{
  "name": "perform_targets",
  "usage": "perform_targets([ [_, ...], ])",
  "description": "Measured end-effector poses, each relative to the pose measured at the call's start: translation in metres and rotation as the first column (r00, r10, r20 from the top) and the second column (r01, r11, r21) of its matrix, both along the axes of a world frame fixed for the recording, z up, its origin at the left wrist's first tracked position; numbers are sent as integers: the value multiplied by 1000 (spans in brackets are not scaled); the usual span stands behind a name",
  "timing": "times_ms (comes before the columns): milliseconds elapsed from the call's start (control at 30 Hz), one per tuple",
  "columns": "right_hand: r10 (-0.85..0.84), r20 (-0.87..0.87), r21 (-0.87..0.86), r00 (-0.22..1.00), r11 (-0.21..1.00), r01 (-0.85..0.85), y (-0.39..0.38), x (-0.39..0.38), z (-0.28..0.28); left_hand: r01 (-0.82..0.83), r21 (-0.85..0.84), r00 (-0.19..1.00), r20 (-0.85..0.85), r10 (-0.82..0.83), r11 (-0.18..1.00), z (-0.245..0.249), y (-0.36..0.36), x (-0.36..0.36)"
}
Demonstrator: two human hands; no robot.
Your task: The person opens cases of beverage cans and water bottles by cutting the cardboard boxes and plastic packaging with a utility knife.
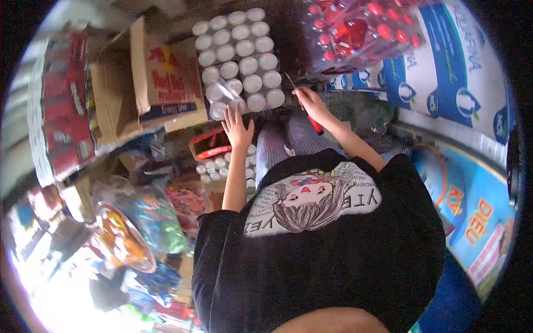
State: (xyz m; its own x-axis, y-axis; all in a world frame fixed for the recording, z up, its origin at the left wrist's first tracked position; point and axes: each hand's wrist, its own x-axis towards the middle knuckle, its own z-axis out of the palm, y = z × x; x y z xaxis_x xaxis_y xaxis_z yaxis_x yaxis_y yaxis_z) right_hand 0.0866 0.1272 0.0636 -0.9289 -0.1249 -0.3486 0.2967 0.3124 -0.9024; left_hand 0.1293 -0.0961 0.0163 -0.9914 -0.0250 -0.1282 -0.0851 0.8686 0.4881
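A pack of round white-topped cans (pixel 239 61) stands in rows in front of me, with a shiny glare near its lower left, perhaps from clear wrap. My left hand (pixel 237 129) lies with fingers spread at the pack's near left edge, touching it and holding nothing. To the right of the pack, my right hand (pixel 313 104) is closed around a red-handled knife (pixel 318 126). Its thin blade points up and left, away from me, beside the cans and apart from them.
An open cardboard box (pixel 169 72) is left of the cans. Red-capped bottles (pixel 361 33) in clear wrap and blue-white packs (pixel 461 66) stand right. Lower left are bagged goods (pixel 158 216); a blue carton (pixel 472 200) is at the right.
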Motion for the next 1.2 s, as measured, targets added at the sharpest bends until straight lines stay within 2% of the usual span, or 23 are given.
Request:
perform_targets([
  [33, 9, 56, -88, 998, 996, -4, -8, -4, 8, -36, -10, 998, 60, 37, 999, 3, -2, 15],
  [67, 54, 58, -79, 997, 996, -49, -14, -7, 11, -51, -4, 996, 66, 51, 999, 6, -3, 28],
  [133, 33, 149, -208, 988, 978, -2, -23, -13, 13, -151, 76, 983, 117, 141, 986, -7, -1, 51],
  [200, 82, 172, -191, 982, 980, -49, -28, -20, 7, -245, 51, 961, 141, 236, 968, -40, 6, 64],
  [233, 104, 166, -195, 981, 978, -70, -30, -24, 8, -411, 528, 903, 347, 252, 743, -68, 10, 66],
  [267, 125, 163, -201, 979, 975, -91, -33, -28, 10, -526, 805, 851, 504, 151, 274, -83, 14, 69],
  [300, 144, 176, -190, 974, 976, -110, -34, -30, 13, -594, 795, 793, 554, 253, 123, -54, 29, 59],
  [333, 186, 183, -174, 965, 972, -155, -37, -32, 16, -602, 794, 779, 561, 281, 82, -42, 37, 53],
  [400, 169, 216, -108, 962, 983, -149, -41, -34, 24, -615, 759, 719, 651, 243, -212, -34, 44, 39],
  [533, 215, 262, -119, 941, 975, -190, -37, -44, 15, -589, 708, 627, 705, 331, -390, -41, 55, 17],
  [600, 245, 269, -88, 932, 969, -229, -34, -50, 17, -593, 642, 583, 759, 291, -486, -39, 60, 12],
  [667, 200, 313, -98, 928, 979, -178, -32, -55, 20, -568, 629, 571, 765, 297, -530, -35, 65, 8],
  [800, 302, 312, -121, 901, 953, -277, -20, -72, 12, -523, 640, 496, 765, 410, -563, -24, 76, 7],
  [867, 334, 335, -174, 881, 941, -291, -19, -81, 14, -596, 583, 381, 811, 445, -552, -20, 75, 5],
  [900, 316, 363, -215, 877, 944, -251, -24, -82, 22, -597, 548, 283, 827, 486, -585, -20, 76, 2],
  [933, 305, 406, -254, 862, 943, -214, -28, -83, 27, -510, 596, 276, 796, 538, -621, -5, 76, 2],
  [1000, 303, 436, -370, 848, 919, -138, -47, -75, 28, -433, 777, 543, 630, 556, -457, 40, 69, 4],
  [1067, 333, 409, -390, 849, 906, -167, -77, -54, 38, -333, 940, 874, 339, 348, -79, 80, 53, 7],
  [1100, 307, 269, -290, 913, 930, -227, -92, -45, 30, -176, 984, 949, 170, 264, -3, 83, 51, 7],
  [1133, 394, 224, -225, 891, 911, -346, -103, -44, 24, -232, 957, 917, 157, 366, 172, 90, 49, 11],
  [1200, 282, 344, -319, 895, 932, -171, -124, -35, 29, -275, 863, 910, 92, 404, 423, 89, 33, 14],
])
